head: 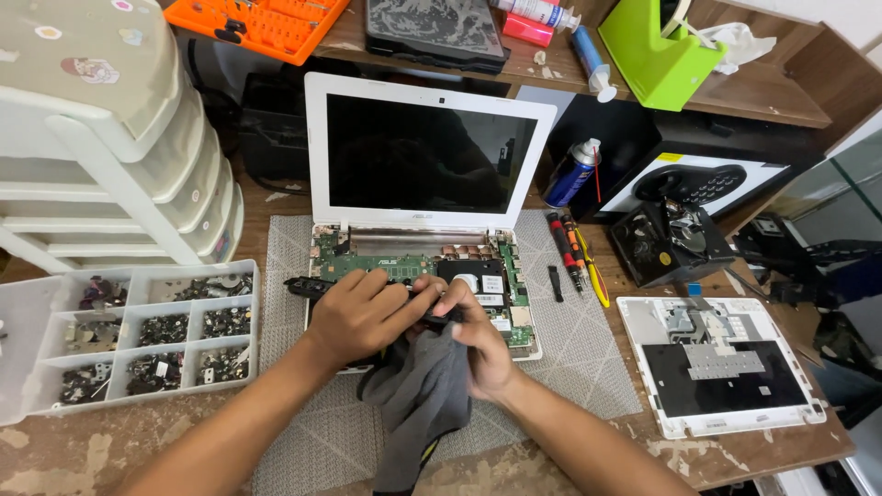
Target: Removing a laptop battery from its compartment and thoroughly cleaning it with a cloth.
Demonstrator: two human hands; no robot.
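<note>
Left grip [360, 315] on black part [308, 286], right grip [478, 344] clutching grey cloth [418, 400]

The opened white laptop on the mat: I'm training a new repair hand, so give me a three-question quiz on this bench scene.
1. True or false: the laptop has its keyboard cover in place over the circuit board.
2. Which hand grips the grey cloth?
A. left hand
B. right hand
C. neither
3. What lies just right of the laptop base, on the mat?

Key
1. False: the board is bare; the removed keyboard cover lies face down at the right.
2. B; the left hand holds a long black part over the base.
3. A few screwdrivers and a small black piece.
</note>
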